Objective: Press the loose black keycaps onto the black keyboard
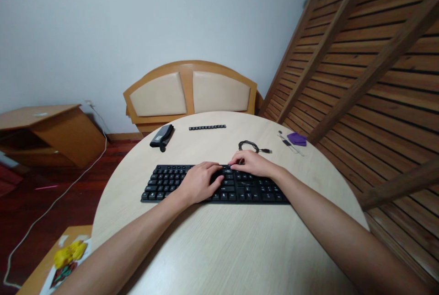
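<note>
A black computer keyboard [164, 185] lies flat on the round pale wooden table [219, 244]. My left hand [202, 181] rests over its middle, palm down, with the fingers reaching to the top edge and the thumb spread apart over the keys. Close by on the right, my right hand [253, 162] bends over the keyboard's upper edge. Its thumb and fingertips come together there, and whatever they may hold is too small to see. Behind the keyboard, a row of loose black keycaps [207, 127] lies on the table.
A coiled black USB cable [249, 145] lies behind my right hand. At the back left is a dark folded pouch [162, 137]. Small slim tools [290, 143] and a purple cloth [297, 139] lie near the right edge. Wooden slats [377, 66] stand close on the right.
</note>
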### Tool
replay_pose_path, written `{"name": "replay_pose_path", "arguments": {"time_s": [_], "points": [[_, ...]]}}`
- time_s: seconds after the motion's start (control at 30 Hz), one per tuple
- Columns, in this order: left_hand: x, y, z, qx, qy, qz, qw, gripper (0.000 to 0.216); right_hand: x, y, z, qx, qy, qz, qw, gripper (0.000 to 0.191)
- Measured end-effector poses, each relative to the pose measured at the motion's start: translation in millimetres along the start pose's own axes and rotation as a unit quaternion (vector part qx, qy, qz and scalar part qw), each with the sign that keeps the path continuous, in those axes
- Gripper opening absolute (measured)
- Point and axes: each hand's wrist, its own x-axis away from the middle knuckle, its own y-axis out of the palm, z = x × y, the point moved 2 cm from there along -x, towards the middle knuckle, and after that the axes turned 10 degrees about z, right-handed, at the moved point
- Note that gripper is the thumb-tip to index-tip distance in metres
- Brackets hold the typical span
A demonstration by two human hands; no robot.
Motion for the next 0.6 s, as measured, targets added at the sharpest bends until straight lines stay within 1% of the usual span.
{"name": "replay_pose_path", "arguments": {"time_s": [0.1,0.2,0.37,0.43,0.5,0.57,0.6], "points": [[3.4,-1.3,0.0,-0.026,0.001,0.0,1.0,0.041,1.4,-5.6,6.1,-0.016,0.021,-0.014,1.0,0.025],[6.2,2.6,2.8,-0.035,-0.006,-0.007,0.999,0.05,3.2,-15.1,9.3,-0.019,0.042,-0.03,0.998,0.026],[6.8,10.6,14.1,-0.036,-0.016,-0.011,0.999,0.053,-0.2,-31.1,8.0,0.01,0.069,-0.085,0.994,0.033],[6.2,11.9,17.4,-0.035,-0.019,-0.011,0.999,0.051,-8.8,-35.7,11.9,0.037,0.07,-0.065,0.995,0.037],[5.9,11.8,18.9,-0.033,-0.023,-0.01,0.999,0.05,-22.5,-38.9,20.5,0.077,0.069,-0.014,0.995,0.034],[5.8,11.0,19.3,-0.033,-0.024,-0.012,0.999,0.049,-39.7,-40.0,31.9,0.149,0.066,0.016,0.986,0.028],[5.9,10.5,19.3,-0.034,-0.025,-0.014,0.999,0.049,-49.1,-39.6,38.2,0.193,0.07,0.014,0.979,0.026]]}}
